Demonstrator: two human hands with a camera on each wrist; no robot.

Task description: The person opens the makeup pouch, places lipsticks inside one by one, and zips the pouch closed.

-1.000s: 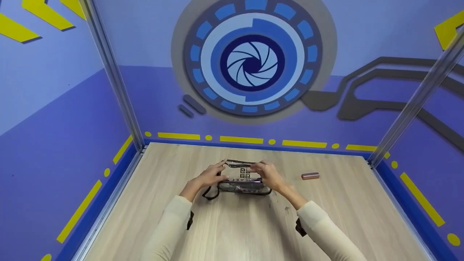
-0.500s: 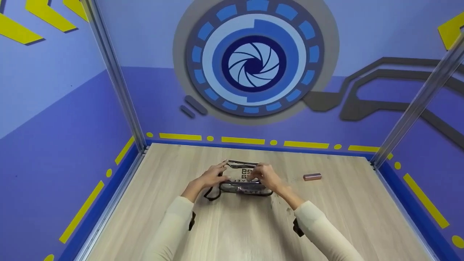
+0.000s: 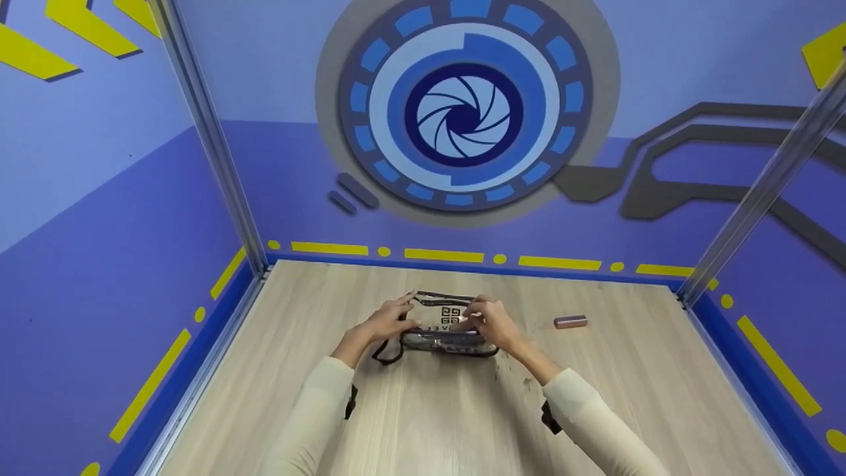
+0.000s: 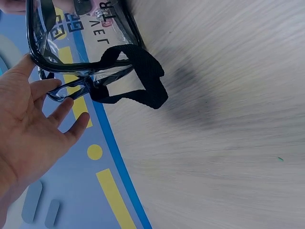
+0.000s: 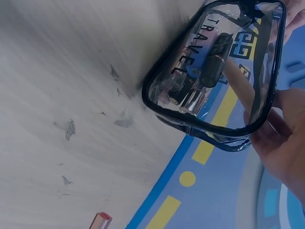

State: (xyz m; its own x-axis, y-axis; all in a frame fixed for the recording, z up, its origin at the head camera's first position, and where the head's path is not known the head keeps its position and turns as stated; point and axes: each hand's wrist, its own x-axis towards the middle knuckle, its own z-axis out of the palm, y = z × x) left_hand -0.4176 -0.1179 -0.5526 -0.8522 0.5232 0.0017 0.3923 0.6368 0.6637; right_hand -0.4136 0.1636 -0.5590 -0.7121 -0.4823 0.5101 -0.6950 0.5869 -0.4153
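A clear pouch [image 3: 441,342] with black piping and dark printed lettering lies between both hands on the table. My left hand [image 3: 382,322] holds its left end, fingers along the rim; a black strap loop [image 4: 151,78] hangs there. My right hand [image 3: 497,325] is at the right end, curled at the rim. In the right wrist view, one finger shows through the clear wall, pointing at a dark tube [image 5: 217,62] inside. Other small cosmetic-like items [image 5: 183,90] lie within, their kinds unclear. A reddish-brown tube, lipstick-like [image 3: 570,321], rests on the table to the right.
The pale wooden table [image 3: 423,416] is enclosed by blue printed walls [image 3: 277,178] at the back and sides. Metal posts [image 3: 228,178] rise at its far corners. Small dark marks [image 5: 70,130] show on the tabletop.
My right hand's fingers dipped from the far rim towards the pouch's middle, then lifted slightly to the right. The left hand keeps its place on the pouch. The loose tube stays put.
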